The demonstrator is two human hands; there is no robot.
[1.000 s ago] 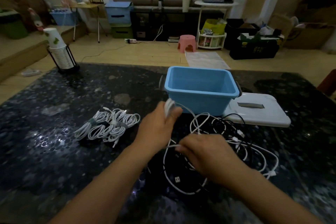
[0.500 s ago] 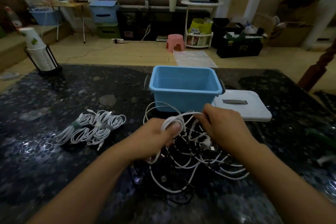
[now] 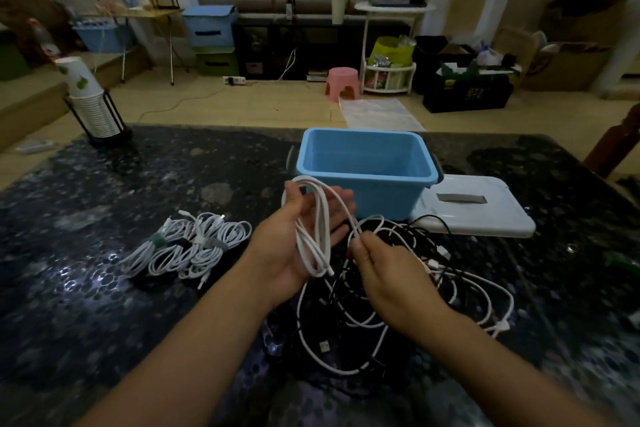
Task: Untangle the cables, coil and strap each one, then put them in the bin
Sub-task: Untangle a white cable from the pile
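Observation:
My left hand (image 3: 294,239) is raised palm-up, and loops of a white cable (image 3: 317,229) hang over it between thumb and fingers. My right hand (image 3: 381,270) pinches the same cable's strand just right of the loops. Under both hands lies a tangle of white and black cables (image 3: 398,295) on the dark table. The blue bin (image 3: 367,166) stands open and empty right behind my hands. Three coiled, strapped white cables (image 3: 194,246) lie to the left.
The bin's white lid (image 3: 485,215) lies flat to the right of the bin. A stack of paper cups in a black holder (image 3: 93,107) stands at the table's far left corner. A wooden chair back (image 3: 620,139) shows at the right edge.
My left hand has turned palm-up and lifted, with more white loops gathered over it. My right hand moved from beside the bin down and toward me, still on the strand.

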